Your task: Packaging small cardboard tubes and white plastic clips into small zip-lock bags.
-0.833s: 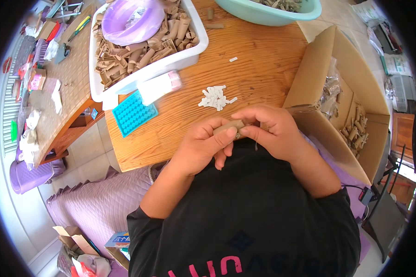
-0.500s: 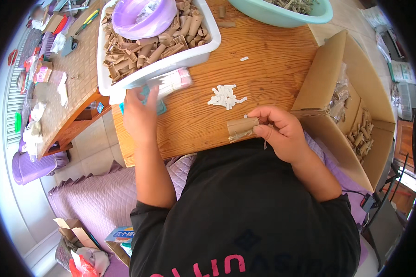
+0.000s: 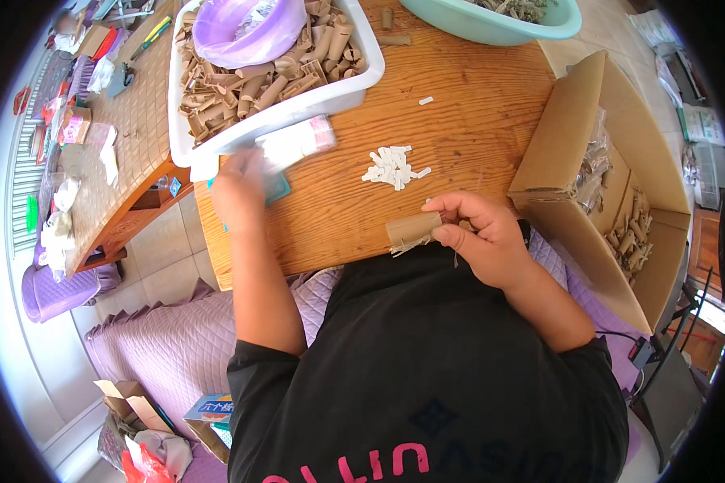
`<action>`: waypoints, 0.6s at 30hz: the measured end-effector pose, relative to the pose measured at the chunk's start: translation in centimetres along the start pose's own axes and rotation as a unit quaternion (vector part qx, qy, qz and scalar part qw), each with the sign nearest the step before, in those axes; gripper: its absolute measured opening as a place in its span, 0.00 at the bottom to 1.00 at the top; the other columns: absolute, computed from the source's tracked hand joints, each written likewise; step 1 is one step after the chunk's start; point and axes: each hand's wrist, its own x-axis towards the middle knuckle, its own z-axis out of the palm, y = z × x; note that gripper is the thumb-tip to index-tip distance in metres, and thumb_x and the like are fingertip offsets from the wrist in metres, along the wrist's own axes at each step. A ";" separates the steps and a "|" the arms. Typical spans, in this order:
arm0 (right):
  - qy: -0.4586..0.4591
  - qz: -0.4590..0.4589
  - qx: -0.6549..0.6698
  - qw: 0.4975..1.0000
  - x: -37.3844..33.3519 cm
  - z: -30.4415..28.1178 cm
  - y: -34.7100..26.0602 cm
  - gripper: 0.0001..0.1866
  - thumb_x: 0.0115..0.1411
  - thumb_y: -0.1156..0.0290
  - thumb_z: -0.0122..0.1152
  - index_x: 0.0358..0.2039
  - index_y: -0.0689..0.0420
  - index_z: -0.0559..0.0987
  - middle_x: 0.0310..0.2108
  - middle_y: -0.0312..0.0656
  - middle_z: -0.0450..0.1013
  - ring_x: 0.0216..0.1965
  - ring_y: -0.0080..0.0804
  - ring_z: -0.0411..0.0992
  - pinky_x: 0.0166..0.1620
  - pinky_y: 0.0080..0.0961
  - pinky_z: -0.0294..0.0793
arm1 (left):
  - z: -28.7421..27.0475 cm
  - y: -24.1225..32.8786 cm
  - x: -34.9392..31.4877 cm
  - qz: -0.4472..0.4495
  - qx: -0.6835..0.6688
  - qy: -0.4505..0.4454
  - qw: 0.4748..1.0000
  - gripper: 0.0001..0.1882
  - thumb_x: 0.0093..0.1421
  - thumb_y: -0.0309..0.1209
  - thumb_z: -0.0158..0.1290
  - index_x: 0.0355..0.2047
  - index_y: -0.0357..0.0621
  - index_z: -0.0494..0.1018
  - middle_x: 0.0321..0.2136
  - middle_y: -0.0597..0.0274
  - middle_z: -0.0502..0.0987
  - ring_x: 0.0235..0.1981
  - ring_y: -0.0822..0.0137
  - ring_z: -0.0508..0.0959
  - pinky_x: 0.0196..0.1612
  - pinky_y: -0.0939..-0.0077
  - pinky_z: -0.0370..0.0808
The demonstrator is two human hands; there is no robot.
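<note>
My right hand is closed on a brown paper tube, pinched at its right end between thumb and fingers. Thin pale dried stems stick out along the tube's lower side. My left hand is over a flat teal item at the table's left edge, its fingers smeared by motion, so whether they grip anything is hidden. Just beside those fingers lies a white package with a pinkish end. A small pile of white paper slips lies between the two hands, further from me.
A white tub of cut brown tubes, with a purple bowl on top, stands at the far left. A mint-green basin of dried plants is at the back. On the right, an open cardboard box holds filled tubes.
My left hand has drawn slightly toward me and its fingers have curled in. My right hand has shifted the paper tube a little to the left.
</note>
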 end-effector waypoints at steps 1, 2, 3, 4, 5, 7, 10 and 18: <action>0.003 0.006 0.011 1.000 0.0 0.0 0.2 0.12 0.54 0.74 0.55 0.41 0.60 0.72 0.30 0.33 0.70 0.31 0.17 0.66 0.32 0.13 0.65 | -0.2 0.1 -0.4 0.038 0.018 0.040 0.998 0.15 0.50 0.42 0.54 0.30 0.45 0.77 0.31 0.56 0.77 0.31 0.58 0.77 0.36 0.70 0.72; 0.007 0.012 0.022 1.000 0.0 -0.1 0.3 0.12 0.55 0.74 0.55 0.41 0.60 0.72 0.31 0.33 0.70 0.31 0.16 0.66 0.33 0.13 0.64 | -0.6 0.5 -0.9 0.077 0.036 0.081 0.993 0.13 0.52 0.40 0.52 0.31 0.45 0.77 0.30 0.56 0.77 0.30 0.58 0.77 0.36 0.71 0.72; 0.008 0.013 0.022 1.000 0.0 -0.2 0.6 0.12 0.55 0.74 0.55 0.41 0.60 0.72 0.31 0.33 0.70 0.31 0.16 0.66 0.33 0.13 0.64 | -1.4 1.2 -1.5 0.077 0.036 0.079 0.993 0.13 0.52 0.40 0.52 0.31 0.45 0.77 0.30 0.56 0.77 0.30 0.58 0.77 0.36 0.71 0.72; 0.018 0.006 0.038 0.999 0.0 -0.2 1.1 0.12 0.55 0.74 0.55 0.41 0.60 0.72 0.31 0.32 0.69 0.31 0.16 0.65 0.34 0.13 0.64 | -2.4 2.3 -2.1 0.127 0.081 0.124 0.981 0.11 0.54 0.36 0.51 0.31 0.44 0.77 0.29 0.57 0.77 0.28 0.61 0.77 0.34 0.72 0.72; 0.027 0.000 0.053 0.998 0.0 -0.3 1.3 0.13 0.56 0.74 0.55 0.42 0.60 0.71 0.31 0.32 0.68 0.31 0.16 0.64 0.35 0.13 0.64 | -3.2 3.2 -2.8 0.174 0.126 0.168 0.962 0.09 0.55 0.32 0.50 0.31 0.43 0.76 0.28 0.58 0.77 0.25 0.63 0.77 0.32 0.74 0.72; 0.048 0.003 0.073 0.996 -0.1 -0.3 1.4 0.13 0.56 0.74 0.54 0.42 0.60 0.71 0.30 0.32 0.68 0.31 0.16 0.63 0.35 0.13 0.64 | -4.0 4.0 -4.2 0.108 -0.032 0.146 0.983 0.07 0.55 0.29 0.50 0.31 0.40 0.76 0.26 0.60 0.77 0.25 0.68 0.76 0.31 0.77 0.71; 0.083 -0.015 0.103 0.991 0.1 -0.1 1.2 0.13 0.56 0.75 0.53 0.43 0.61 0.70 0.30 0.31 0.67 0.31 0.16 0.62 0.35 0.13 0.64 | -4.2 5.8 -6.2 -0.008 -0.297 0.068 0.952 0.02 0.54 0.22 0.52 0.28 0.36 0.73 0.22 0.66 0.74 0.23 0.77 0.72 0.27 0.86 0.69; 0.158 -0.088 0.037 0.983 0.3 -0.2 1.3 0.14 0.55 0.78 0.54 0.43 0.64 0.70 0.30 0.32 0.66 0.33 0.16 0.63 0.37 0.11 0.63 | -1.0 8.2 -10.7 -0.119 -0.457 -0.270 0.839 0.05 0.50 0.23 0.58 0.24 0.36 0.72 0.17 0.63 0.74 0.16 0.78 0.71 0.20 0.87 0.69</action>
